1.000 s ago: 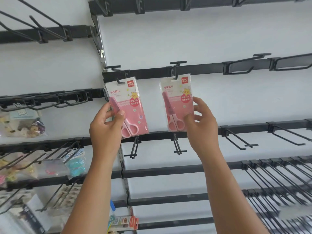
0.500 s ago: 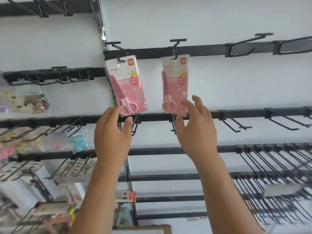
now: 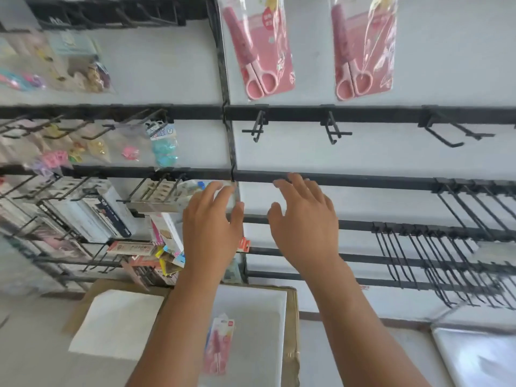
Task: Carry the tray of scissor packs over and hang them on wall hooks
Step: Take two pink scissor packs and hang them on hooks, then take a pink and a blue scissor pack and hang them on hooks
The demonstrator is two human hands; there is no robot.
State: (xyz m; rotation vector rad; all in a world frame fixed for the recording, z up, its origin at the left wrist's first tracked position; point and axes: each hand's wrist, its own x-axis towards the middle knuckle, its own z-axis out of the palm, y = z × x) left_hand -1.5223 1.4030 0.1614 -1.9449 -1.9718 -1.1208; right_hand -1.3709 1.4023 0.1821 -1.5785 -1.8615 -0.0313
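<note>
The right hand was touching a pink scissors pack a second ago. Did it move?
Yes. The right hand has come down, away from the right scissors pack; it is now two black rails lower, open and empty.

Two pink scissor packs hang on the wall rack as both hands hover empty below.

From my remote seat, the left scissor pack [image 3: 261,48] and the right scissor pack [image 3: 363,48] hang side by side, apart, at the top of the white wall, above a black rail [image 3: 377,113] carrying bare hooks [image 3: 255,129]. My left hand [image 3: 210,233] and right hand [image 3: 304,227] float in front of the lower rails, fingers [image 3: 296,182] spread and holding nothing. Below the forearms, a white tray [image 3: 262,317] rests on a cardboard box [image 3: 291,331] and holds one more scissor pack [image 3: 219,344], lying flat. Assorted small goods [image 3: 163,148] hang on the rack to the left.
</note>
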